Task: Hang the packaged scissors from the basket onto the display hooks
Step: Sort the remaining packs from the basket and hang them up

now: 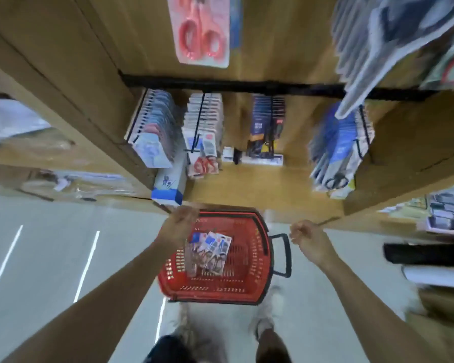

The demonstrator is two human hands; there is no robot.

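Two hands are stretching out over the floor, both empty as far as the blur lets me judge. The left hand is hovering with loosely curled fingers above the far-left corner of the red basket. The right hand, likewise loosely curled, is hanging just beside the basket's black handle. The packaged scissors are lying in a small fanned heap inside the basket, and neither hand is touching them. Farther out, the display hooks are carrying full rows of packs above the wooden shelf, and a pink pair is hanging higher up. By my judgement the task is standing partway at best: the heap is waiting, and no pack is being lifted yet.
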